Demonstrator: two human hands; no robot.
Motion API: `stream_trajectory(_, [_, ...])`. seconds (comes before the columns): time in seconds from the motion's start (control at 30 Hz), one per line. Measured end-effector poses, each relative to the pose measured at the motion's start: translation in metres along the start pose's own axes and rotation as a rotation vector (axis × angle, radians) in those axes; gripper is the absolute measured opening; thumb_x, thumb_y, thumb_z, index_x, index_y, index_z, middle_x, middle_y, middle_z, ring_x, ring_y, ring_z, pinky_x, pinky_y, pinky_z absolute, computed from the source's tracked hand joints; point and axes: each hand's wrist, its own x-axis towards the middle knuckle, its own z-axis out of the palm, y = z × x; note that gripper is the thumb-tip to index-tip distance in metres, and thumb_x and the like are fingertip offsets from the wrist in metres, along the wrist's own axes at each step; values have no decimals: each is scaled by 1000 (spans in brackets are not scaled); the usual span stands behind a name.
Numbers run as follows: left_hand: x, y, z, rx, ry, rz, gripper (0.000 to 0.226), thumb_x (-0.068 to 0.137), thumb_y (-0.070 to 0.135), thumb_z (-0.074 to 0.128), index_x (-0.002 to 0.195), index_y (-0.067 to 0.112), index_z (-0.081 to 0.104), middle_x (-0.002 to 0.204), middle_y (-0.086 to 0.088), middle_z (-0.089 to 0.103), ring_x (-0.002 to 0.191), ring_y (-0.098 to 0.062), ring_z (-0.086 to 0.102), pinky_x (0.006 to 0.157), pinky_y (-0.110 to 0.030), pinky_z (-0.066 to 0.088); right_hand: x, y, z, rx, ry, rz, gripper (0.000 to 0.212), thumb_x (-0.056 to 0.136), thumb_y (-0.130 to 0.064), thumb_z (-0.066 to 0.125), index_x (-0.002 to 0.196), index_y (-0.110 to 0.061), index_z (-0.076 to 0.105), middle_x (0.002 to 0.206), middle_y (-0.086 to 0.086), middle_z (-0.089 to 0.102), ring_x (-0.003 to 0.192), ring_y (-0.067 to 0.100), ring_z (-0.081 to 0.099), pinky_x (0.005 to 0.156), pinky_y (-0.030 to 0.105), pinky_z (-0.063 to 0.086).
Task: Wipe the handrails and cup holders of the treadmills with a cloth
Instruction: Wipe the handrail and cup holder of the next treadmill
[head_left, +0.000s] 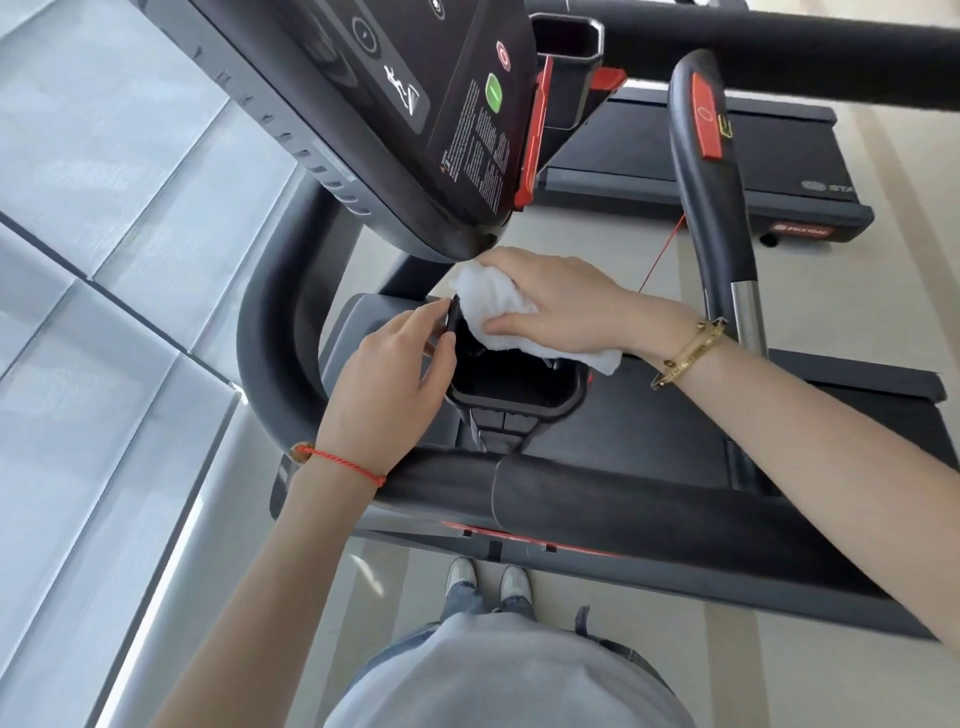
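The right hand (556, 301) covered most of the white cloth (493, 306), and its fingers were buried in the folds, so how they gripped could not be told. Beneath those fingers the far rim of the cup holder (519, 395) was hidden by cloth. The left hand's (389, 389) fingertips curled over the near-left rim, out of sight. The console's (395, 104) small print was too fine to read. The picture's edge cut off the neighbouring treadmill's logo (831, 185).

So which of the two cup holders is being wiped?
The near cup holder, below the console: the white cloth is pressed on its rim. The far one is untouched.
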Motion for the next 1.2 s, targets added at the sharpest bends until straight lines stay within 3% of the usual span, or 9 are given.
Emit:
stream_trajectory(0.13, [0, 1, -1, 6, 0, -26, 38, 100, 20, 51, 137, 13, 55, 112, -5, 68, 99, -22, 64, 89, -44, 54, -19, 7, 3, 27, 63, -5, 57, 92, -43, 59, 142, -25, 38, 140, -8, 49, 120, 18, 50, 87, 32, 36])
stream_trajectory(0.3, [-1, 2, -2, 19, -4, -38, 37, 100, 21, 49, 137, 14, 55, 110, -3, 67, 99, -21, 64, 87, -43, 54, -51, 21, 7, 180, 84, 121, 52, 98, -45, 49, 143, -24, 32, 136, -8, 44, 104, 14, 52, 76, 29, 37])
stream_trajectory(0.43, [0, 4, -1, 31, -3, -33, 38, 100, 20, 50, 137, 13, 54, 109, -4, 67, 98, -22, 64, 87, -44, 54, -24, 8, 2, 40, 27, 22, 55, 98, -43, 50, 143, -17, 35, 143, 0, 44, 124, 18, 45, 88, 27, 31])
stream_trajectory(0.57, [-1, 4, -2, 16, -7, -30, 38, 100, 20, 51, 137, 13, 55, 109, -5, 67, 98, -22, 64, 86, -44, 54, -7, -2, 4, -69, 37, -23, 55, 96, -46, 51, 142, -19, 36, 144, -3, 45, 125, 20, 45, 88, 31, 33])
stream_trajectory(0.7, [-1, 3, -2, 11, -4, -36, 38, 100, 20, 50, 136, 13, 55, 111, -4, 67, 99, -20, 64, 88, -43, 53, -31, 4, 8, -13, 101, 16, 54, 97, -39, 52, 143, -17, 35, 142, 1, 44, 128, 20, 40, 92, 25, 28])
stream_trajectory(0.9, [0, 2, -1, 8, -16, -36, 37, 100, 20, 48, 136, 14, 55, 113, -2, 67, 101, -19, 63, 90, -41, 54, -55, 3, 13, 40, 116, 52, 60, 100, -36, 47, 149, -11, 23, 153, 3, 27, 140, 16, 24, 107, 20, 17])
stream_trajectory(1.1, [0, 2, -1, 11, 2, -24, 37, 100, 19, 50, 136, 12, 56, 113, -4, 67, 98, -19, 64, 89, -41, 54, -12, -6, 0, -48, 36, -22, 50, 98, -42, 49, 140, -17, 39, 140, 0, 48, 123, 20, 46, 93, 32, 36])
stream_trajectory(1.2, [0, 1, 0, 9, 9, -34, 37, 100, 20, 50, 136, 13, 56, 113, -3, 67, 98, -19, 64, 90, -41, 54, -22, -1, 5, 17, 105, 12, 43, 97, -40, 52, 133, -18, 45, 130, -2, 53, 115, 19, 49, 80, 28, 30])
